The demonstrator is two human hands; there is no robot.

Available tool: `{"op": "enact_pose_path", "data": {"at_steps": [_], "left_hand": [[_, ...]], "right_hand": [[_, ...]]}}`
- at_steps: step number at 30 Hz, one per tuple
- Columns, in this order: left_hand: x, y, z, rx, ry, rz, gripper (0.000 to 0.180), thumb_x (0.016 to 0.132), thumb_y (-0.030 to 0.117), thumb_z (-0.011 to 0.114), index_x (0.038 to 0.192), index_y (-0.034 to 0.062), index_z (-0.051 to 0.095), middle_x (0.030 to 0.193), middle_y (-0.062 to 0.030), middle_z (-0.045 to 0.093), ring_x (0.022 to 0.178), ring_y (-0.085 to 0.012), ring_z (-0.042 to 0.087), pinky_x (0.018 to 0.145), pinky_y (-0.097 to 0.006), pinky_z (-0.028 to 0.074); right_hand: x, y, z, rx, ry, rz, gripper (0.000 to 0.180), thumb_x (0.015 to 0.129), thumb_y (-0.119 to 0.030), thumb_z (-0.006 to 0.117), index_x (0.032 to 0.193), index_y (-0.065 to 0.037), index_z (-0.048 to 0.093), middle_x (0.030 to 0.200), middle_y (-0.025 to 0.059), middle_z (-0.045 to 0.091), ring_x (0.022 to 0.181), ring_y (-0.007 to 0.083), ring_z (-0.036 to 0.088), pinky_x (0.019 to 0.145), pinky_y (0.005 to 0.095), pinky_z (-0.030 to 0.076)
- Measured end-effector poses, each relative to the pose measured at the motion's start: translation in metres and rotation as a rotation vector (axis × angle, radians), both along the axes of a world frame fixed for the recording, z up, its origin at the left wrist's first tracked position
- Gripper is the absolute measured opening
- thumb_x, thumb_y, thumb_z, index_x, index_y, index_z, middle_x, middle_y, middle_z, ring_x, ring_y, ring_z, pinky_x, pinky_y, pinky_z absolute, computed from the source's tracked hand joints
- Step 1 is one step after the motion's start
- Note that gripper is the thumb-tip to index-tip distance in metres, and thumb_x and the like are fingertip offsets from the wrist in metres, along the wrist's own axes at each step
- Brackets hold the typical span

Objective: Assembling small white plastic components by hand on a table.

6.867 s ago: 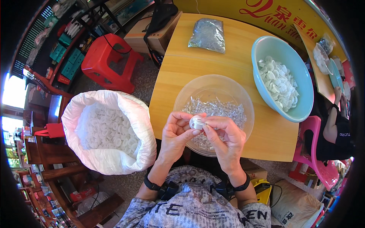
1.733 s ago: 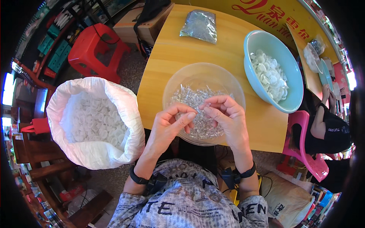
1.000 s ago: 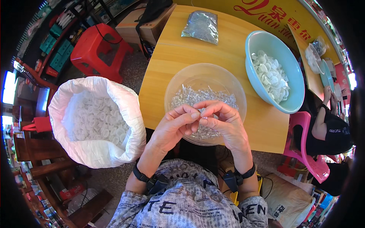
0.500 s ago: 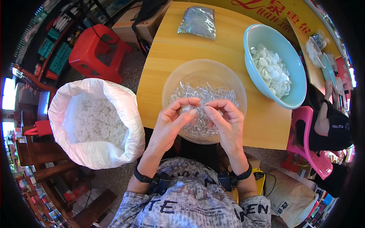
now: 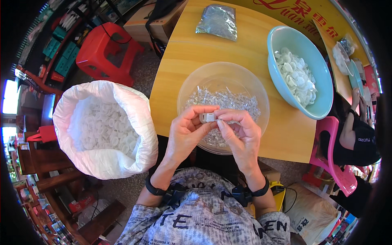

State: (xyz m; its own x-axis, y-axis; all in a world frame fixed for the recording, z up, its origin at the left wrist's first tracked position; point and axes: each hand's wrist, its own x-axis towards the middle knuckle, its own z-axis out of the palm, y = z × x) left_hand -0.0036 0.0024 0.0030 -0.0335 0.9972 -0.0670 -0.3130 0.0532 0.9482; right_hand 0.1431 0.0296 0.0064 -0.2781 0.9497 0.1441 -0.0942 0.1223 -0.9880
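Above the clear plastic bowl [image 5: 183, 83], my left hand [image 5: 181, 132] pinches a small white plastic part [image 5: 208, 117] between thumb and fingertips. My right hand [image 5: 243, 136] is closed in a pinch at the part's right side. Between its fingertips is a thin, clear or shiny piece [image 5: 219, 120] that meets the white part; how far it goes in is too small to tell. Many slim transparent pieces [image 5: 228, 101] lie heaped in the bowl under both hands. To the right, a light blue basin [image 5: 324, 83] holds a pile of white round plastic parts [image 5: 295, 75].
Left of the table [image 5: 171, 53] stands an open white sack [image 5: 143, 110] full of small white parts. A silvery bag [image 5: 217, 22] lies at the table's far side. Beyond the sack is a red stool [image 5: 96, 51]. At right, another person [image 5: 355, 139] sits near a pink chair [image 5: 332, 157].
My fingertips have come closer together, and the white part now shows plainly between them. The right hand has moved in against its side. The whole view has shifted slightly.
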Motion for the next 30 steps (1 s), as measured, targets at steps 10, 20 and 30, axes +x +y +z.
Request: {"op": "enact_pose_path", "data": {"at_steps": [10, 20, 30], "left_hand": [[-0.012, -0.001, 0.002, -0.061, -0.053, -0.11, 0.042, 0.087, -0.005, 0.057, 0.128, -0.0007, 0.048, 0.117, -0.0083, 0.058, 0.106, -0.0129, 0.057, 0.087, -0.025, 0.049], [-0.016, -0.003, 0.002, -0.145, -0.113, -0.095, 0.052, 0.088, -0.002, 0.056, 0.138, 0.0031, 0.04, 0.115, -0.0067, 0.061, 0.1, -0.0112, 0.059, 0.084, -0.025, 0.049], [-0.018, -0.006, -0.003, -0.087, -0.044, -0.155, 0.055, 0.091, -0.001, 0.051, 0.143, 0.0076, 0.034, 0.114, -0.0013, 0.057, 0.089, -0.0057, 0.053, 0.075, -0.021, 0.046]], "right_hand": [[0.004, 0.014, 0.013, 0.487, -0.261, 0.088, 0.016, 0.077, 0.005, 0.066, 0.091, -0.003, 0.062, 0.102, 0.0088, 0.067, 0.092, 0.0196, 0.063, 0.072, 0.0279, 0.055], [-0.003, 0.004, 0.01, 0.268, -0.152, 0.057, 0.015, 0.08, 0.006, 0.064, 0.094, -0.001, 0.062, 0.101, 0.0117, 0.066, 0.086, 0.0178, 0.067, 0.072, 0.0273, 0.057], [-0.005, 0.0, 0.009, 0.216, -0.164, 0.034, 0.015, 0.082, 0.005, 0.063, 0.096, 0.001, 0.063, 0.1, 0.0123, 0.066, 0.079, 0.0159, 0.068, 0.071, 0.0268, 0.057]]}}
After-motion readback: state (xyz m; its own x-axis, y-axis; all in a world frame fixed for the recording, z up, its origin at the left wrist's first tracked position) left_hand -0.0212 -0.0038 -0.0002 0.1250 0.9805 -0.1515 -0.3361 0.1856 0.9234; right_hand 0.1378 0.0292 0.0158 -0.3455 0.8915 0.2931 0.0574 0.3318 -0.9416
